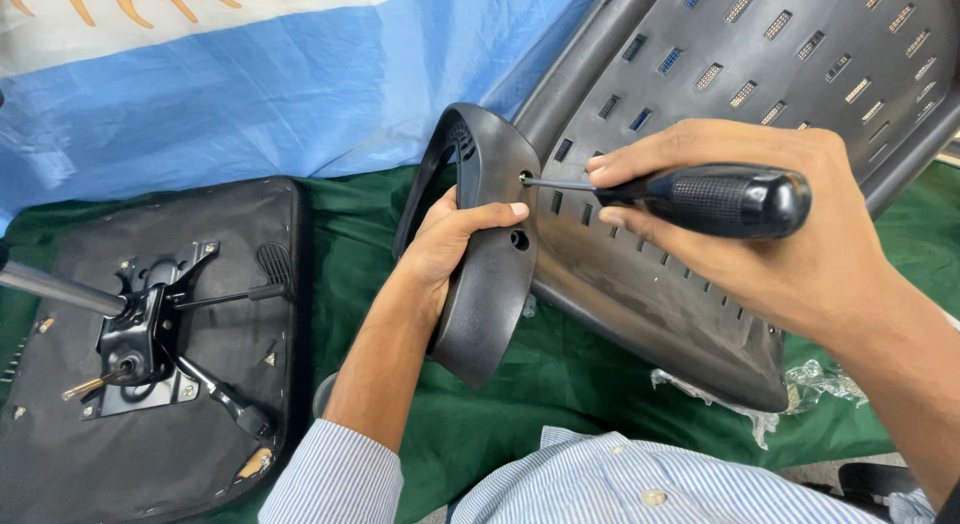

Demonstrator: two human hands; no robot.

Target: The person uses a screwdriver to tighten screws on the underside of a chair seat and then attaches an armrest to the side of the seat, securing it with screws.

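Holding the screwdriver [700,199] in my right hand [760,234], I have its long axis lying nearly level, running from the fat black handle on the right to the thin metal shaft on the left. The tip points left into the upper hole of the black armrest [490,254], which stands on edge against the side of the slotted black chair back [720,104]. My fingers are wrapped closed round the handle, forefinger and thumb pinching up near the collar where the shaft starts. My left hand [450,239] is closed on the armrest from its left side, thumb laid across the front face just below the shaft, between the upper hole and a second hole lower down.

The very tip of the driver is lost inside the hole, so I cannot tell what it sits in. My left fingers are hidden behind the armrest's loop. The chair back runs out of view at the top and right.

The armrest sits between my two hands, touching the left one, with the right one well off to its right at the shaft's far end. To the left, well apart, the upturned seat base [150,354] with its metal mechanism lies on the green cloth [560,384], a blue and white cloth [280,84] behind it
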